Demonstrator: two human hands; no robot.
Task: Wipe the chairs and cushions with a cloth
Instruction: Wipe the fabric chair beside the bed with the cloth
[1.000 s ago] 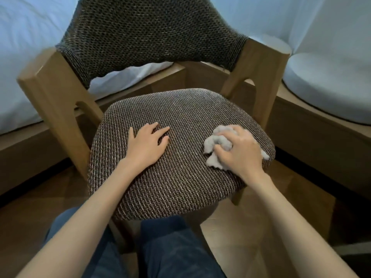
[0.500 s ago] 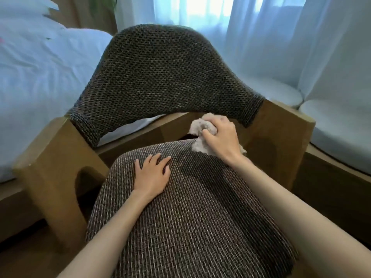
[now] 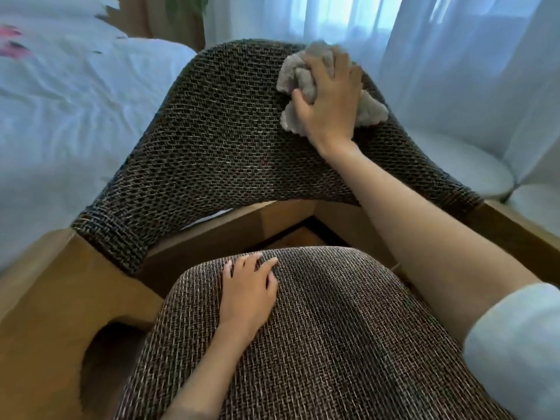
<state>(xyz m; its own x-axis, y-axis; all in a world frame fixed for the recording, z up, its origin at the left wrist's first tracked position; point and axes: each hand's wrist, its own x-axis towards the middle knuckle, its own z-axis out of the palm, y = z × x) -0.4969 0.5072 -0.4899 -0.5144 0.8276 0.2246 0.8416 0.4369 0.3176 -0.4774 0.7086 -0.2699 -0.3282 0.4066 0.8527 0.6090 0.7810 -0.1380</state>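
One chair underway, I reckon: right hand [image 3: 328, 95] grips the crumpled grey cloth [image 3: 298, 78] on the dark woven backrest [image 3: 212, 147] top, left hand [image 3: 247, 295] spread on the brown woven seat [image 3: 333, 344]; pale round cushions [image 3: 460, 168] probably remain.

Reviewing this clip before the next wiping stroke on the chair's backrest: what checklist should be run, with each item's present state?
1. Right hand grips the cloth: ok.
2. Cloth touches the backrest, near its top right: ok.
3. Left hand rests flat on the seat cushion: ok.
4. Cloth spread out for coverage: not ok, bunched.
5. Cloth damp or clean: cannot tell.
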